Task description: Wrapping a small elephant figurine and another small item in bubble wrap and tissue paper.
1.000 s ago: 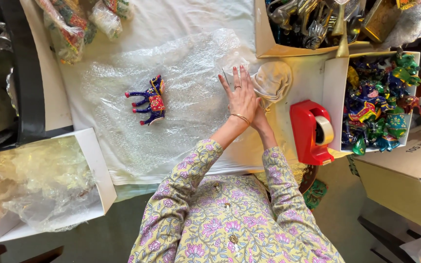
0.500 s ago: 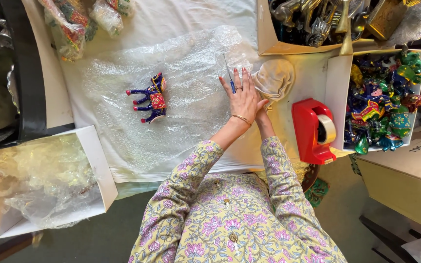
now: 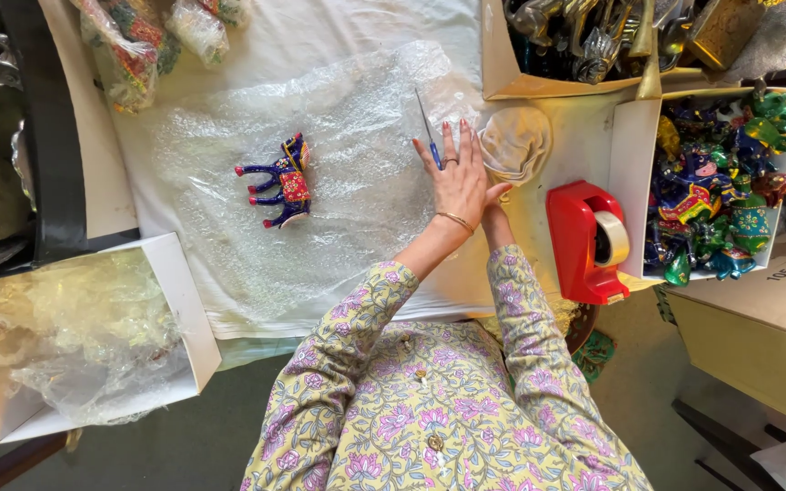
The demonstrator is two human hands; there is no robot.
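The left hand [image 3: 459,182] lies flat, fingers spread, pinning the bubble wrap [image 3: 320,173] to the surface; the right hand's [image 3: 495,202] grip is hidden beneath. The sheet looks light, limp and slippery, best held at its edge.

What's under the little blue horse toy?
The blue horse lies on a clear sheet of bubble wrap, and under that is a white cloth covering the table. What the table itself looks like is hidden by the cloth.
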